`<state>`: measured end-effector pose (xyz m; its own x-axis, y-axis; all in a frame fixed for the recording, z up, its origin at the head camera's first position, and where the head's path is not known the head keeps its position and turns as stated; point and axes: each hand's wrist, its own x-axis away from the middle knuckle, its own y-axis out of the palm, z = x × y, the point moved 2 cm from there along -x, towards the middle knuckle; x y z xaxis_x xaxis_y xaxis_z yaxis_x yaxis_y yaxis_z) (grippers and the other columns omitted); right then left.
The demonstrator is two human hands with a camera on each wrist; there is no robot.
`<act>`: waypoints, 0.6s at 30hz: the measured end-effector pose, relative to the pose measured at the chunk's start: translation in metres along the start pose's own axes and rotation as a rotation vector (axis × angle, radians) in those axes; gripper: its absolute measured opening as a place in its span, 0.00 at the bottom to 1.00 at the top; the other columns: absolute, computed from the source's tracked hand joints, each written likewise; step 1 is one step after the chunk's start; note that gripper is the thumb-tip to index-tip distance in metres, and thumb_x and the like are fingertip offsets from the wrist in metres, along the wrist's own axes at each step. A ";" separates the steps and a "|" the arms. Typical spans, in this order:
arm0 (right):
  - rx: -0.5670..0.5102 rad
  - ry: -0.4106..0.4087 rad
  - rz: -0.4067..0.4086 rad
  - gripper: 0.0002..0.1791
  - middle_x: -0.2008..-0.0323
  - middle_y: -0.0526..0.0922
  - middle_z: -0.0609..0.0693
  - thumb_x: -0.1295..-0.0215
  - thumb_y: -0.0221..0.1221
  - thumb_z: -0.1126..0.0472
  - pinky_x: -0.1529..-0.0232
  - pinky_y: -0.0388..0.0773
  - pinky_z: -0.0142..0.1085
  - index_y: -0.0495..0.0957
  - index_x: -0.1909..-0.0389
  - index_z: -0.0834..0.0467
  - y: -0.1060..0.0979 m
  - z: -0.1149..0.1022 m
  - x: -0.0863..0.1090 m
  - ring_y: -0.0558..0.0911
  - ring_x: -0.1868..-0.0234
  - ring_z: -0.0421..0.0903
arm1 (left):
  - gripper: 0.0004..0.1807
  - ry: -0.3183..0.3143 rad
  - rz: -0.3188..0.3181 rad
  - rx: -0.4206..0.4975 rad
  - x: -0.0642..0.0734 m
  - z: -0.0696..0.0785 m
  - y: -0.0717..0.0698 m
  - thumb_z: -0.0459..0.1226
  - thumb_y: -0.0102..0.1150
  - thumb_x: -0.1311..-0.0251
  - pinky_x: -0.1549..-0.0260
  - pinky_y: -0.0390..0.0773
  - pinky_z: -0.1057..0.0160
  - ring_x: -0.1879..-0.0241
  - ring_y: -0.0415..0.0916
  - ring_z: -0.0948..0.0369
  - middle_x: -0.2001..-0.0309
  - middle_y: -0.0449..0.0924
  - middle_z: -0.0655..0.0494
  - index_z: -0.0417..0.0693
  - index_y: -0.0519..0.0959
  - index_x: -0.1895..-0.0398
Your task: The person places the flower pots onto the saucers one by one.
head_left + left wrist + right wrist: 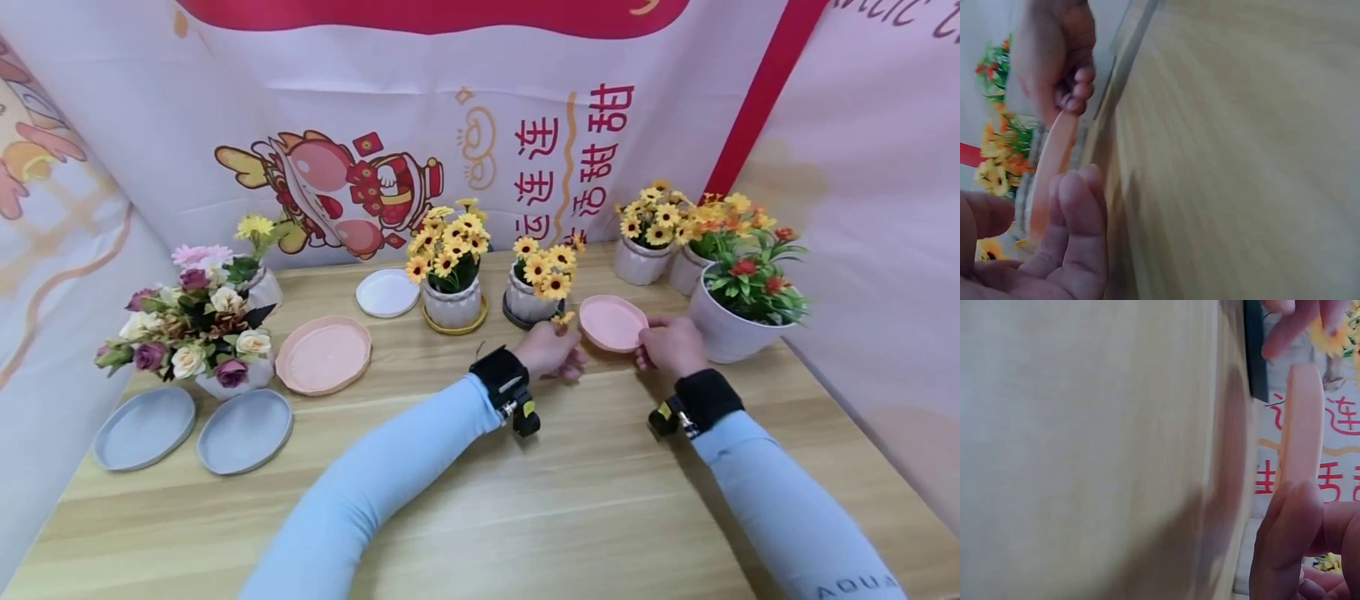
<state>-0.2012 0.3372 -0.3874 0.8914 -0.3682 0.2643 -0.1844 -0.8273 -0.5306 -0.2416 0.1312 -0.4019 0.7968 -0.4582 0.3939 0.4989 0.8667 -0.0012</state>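
Observation:
My right hand pinches the near right rim of a small round pink saucer. In the right wrist view the saucer is seen edge-on, raised off the table, between thumb and fingers. My left hand is just left of the saucer, its thumb apart from loosely bent fingers with nothing between them. Right behind it stands a ribbed grey pot of yellow flowers on a dark saucer, partly hidden by the hand.
Another yellow-flower pot stands on a yellow saucer. A white pot of red flowers is close beside my right hand. Left are a white saucer, a larger pink saucer, two grey-blue saucers and a rose pot.

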 end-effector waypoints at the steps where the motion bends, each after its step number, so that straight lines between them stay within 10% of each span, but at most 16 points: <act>1: -0.009 0.017 0.014 0.26 0.79 0.79 0.52 0.34 0.48 0.67 0.79 0.85 0.35 0.68 0.35 0.67 0.002 0.000 -0.005 0.79 0.82 0.44 | 0.24 -0.019 0.029 0.008 -0.006 0.001 0.005 0.39 0.49 0.25 0.75 0.87 0.63 0.78 0.80 0.57 0.68 0.84 0.43 0.35 0.66 0.33; 18: -0.135 0.090 0.076 0.23 0.84 0.78 0.49 0.34 0.47 0.68 0.82 0.83 0.32 0.71 0.38 0.69 0.012 0.000 -0.044 0.78 0.87 0.40 | 0.16 -0.052 0.096 0.159 -0.047 0.012 0.046 0.38 0.42 0.23 0.74 0.88 0.57 0.82 0.80 0.54 0.66 0.82 0.40 0.35 0.69 0.43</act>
<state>-0.2431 0.3435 -0.4057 0.8330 -0.4637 0.3019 -0.3095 -0.8427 -0.4405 -0.2602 0.1954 -0.4094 0.8173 -0.3647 0.4462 0.3581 0.9280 0.1027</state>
